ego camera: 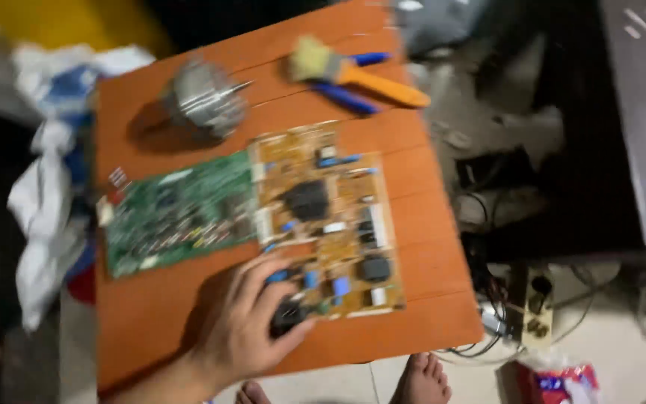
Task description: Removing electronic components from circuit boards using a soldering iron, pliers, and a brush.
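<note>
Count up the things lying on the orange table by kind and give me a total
On the orange table, the left hand resting on the tan board:
Circuit boards: 2, green circuit board and tan circuit board
Paintbrushes: 1, orange-handled brush
Blue-handled tools: 1, pliers
Metal cylinders: 1, grey metal part
Total: 5

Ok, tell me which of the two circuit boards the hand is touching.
The tan board, the right-hand one of the pair. The left hand rests its fingers on that board's near corner, while the green board beside it lies untouched.
</note>
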